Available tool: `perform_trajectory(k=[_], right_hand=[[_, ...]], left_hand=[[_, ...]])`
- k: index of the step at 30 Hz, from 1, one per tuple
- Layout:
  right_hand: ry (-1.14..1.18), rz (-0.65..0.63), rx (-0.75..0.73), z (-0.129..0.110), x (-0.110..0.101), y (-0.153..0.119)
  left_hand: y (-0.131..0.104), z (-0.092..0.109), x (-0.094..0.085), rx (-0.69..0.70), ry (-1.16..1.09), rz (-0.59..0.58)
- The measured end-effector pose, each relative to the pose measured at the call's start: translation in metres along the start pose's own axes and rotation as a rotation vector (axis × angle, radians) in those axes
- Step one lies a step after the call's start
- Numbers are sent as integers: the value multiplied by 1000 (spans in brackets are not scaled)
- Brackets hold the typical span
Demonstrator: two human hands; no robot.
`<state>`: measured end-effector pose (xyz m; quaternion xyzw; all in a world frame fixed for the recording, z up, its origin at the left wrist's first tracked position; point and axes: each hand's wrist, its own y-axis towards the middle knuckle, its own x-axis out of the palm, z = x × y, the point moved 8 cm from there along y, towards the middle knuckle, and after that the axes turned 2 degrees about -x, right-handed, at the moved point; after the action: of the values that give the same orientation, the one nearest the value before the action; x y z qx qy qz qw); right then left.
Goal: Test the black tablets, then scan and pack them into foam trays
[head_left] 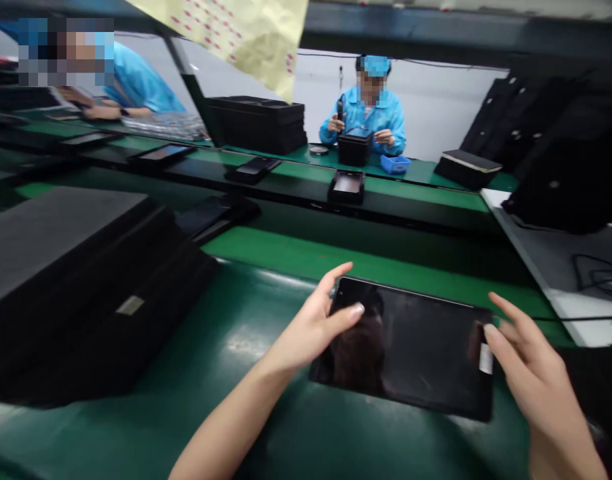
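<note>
Black tablet (pixel 416 347): likely stiff, slick, fragile, best held by short edges; left hand (pixel 316 327) pinches one end, right hand (pixel 531 357) loosely curled at other, grip unclear

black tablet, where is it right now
In the head view, the black tablet is right of centre, between the left hand and the right hand, over the green tabletop.
</note>
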<state>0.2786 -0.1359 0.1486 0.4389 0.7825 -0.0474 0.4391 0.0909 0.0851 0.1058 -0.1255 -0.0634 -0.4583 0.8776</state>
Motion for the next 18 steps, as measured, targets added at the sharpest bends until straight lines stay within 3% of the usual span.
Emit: perform_trajectory(k=[3,4,6,8,10,14,18], right_hand=[[-375,168,-12,26,-37,4],[-467,162,23,41,-47,4],[-503,-35,158,81,-50,5],[-413,-310,275,117,-38,4],[-283,-490,309,134,-22,5],[-20,-655,273,122,4,14],[7,-819,116,71,12,13]], left_hand=[[34,-45,4,-176,-177,15],[40,-57,2,-205,-186,34],[46,-75,-3,-222,-178,67],[47,-88,-10,-235,-167,83],[47,-98,-14,-265,-156,57],[49,-104,-18,-281,-141,2],[50,-102,-19,-300,-132,12]])
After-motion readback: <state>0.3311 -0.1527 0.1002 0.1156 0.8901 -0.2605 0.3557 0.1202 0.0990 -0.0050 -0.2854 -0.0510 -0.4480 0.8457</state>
